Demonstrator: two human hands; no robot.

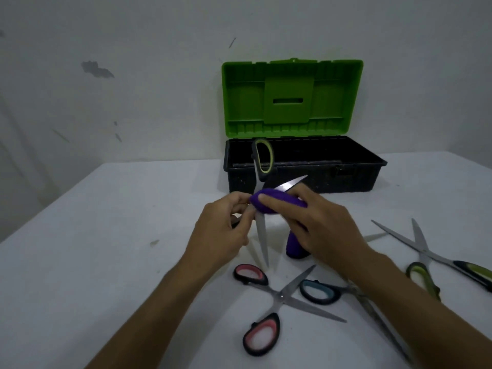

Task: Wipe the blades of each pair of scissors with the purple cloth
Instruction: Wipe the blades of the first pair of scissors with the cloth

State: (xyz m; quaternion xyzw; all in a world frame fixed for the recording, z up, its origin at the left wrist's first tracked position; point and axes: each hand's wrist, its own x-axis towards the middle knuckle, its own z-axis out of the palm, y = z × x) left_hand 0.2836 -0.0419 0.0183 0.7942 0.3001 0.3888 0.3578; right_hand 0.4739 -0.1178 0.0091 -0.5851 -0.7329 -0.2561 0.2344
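- Scissors (262, 209) with yellow-green handle held open above the worktop (106, 262), in front of the toolbox (306, 166); one blade points down toward the worktop, the other points up and right.
- Left hand (226, 227): fingers closed on the scissors near the pivot; the lower handle is hidden behind this hand, the upper handle loop stands up in front of the box's black wall.
- Right hand (316, 225): closed on the cloth (277, 202), which is folded over the upper-right blade near the pivot; the blade tip shows beyond the cloth. A loose end of cloth hangs below the hand and reaches down to the worktop.
- Toolbox: black base, green lid (292, 97) standing open against the wall (133, 75). Inside too dark to read.
- On the worktop, nearer the camera:
  - pink scissors (277, 299), open in an X, just below the hands;
  - blue scissors (322, 291), just beside the pink pair, right forearm crossing over its blades;
  - green scissors (426, 258), open, well to the right, one handle cut by the frame edge.
- A further blade tip (375, 237) shows right of the right wrist; which pair it belongs to cannot be told.
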